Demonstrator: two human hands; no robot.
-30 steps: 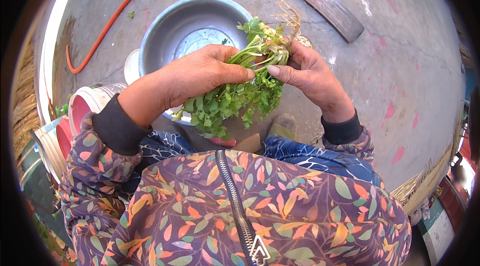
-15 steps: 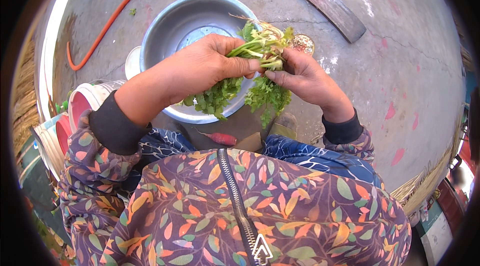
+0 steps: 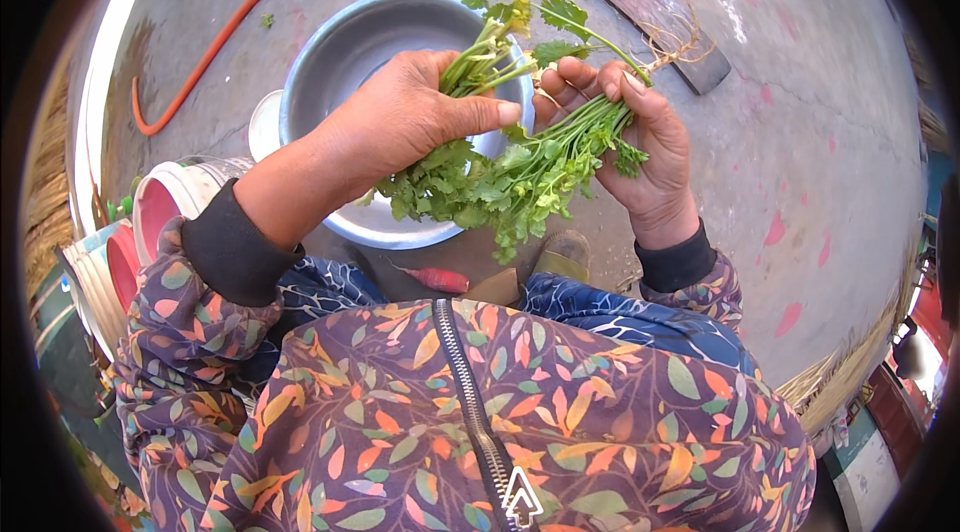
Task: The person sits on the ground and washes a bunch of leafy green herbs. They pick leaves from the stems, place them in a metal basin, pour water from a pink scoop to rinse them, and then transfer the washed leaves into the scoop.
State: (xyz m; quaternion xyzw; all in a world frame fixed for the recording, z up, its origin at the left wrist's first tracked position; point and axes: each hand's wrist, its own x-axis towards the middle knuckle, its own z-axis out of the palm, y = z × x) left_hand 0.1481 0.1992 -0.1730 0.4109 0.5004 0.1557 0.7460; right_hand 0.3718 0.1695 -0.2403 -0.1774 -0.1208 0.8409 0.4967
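Left grip: the left hand (image 3: 415, 112) was closed around a bunch of leafy greens (image 3: 535, 187) at the middle of the frame, its thumb pressed across the stems.
Right grip: the right hand (image 3: 650, 147), right of centre, pinched a rooted stem between thumb and forefinger, with more leafy stalks lying against its fingers.
Roots: thin, tan roots (image 3: 680, 44) stuck out past the right fingertips, toward the upper right.
Leaves: most hung below both hands at the centre; a few sprigs rose above the left hand.
Basin: a round grey basin (image 3: 345, 47) sat on the floor (image 3: 800, 142) in the upper middle, partly hidden behind the left hand and greens.
Red root: one red root vegetable (image 3: 440, 279) lay below the basin, near the jacket (image 3: 400, 412).
Hose: an orange hose (image 3: 212, 57) curved through the upper left.
Board: a dark board (image 3: 640, 7) lay at the upper right.
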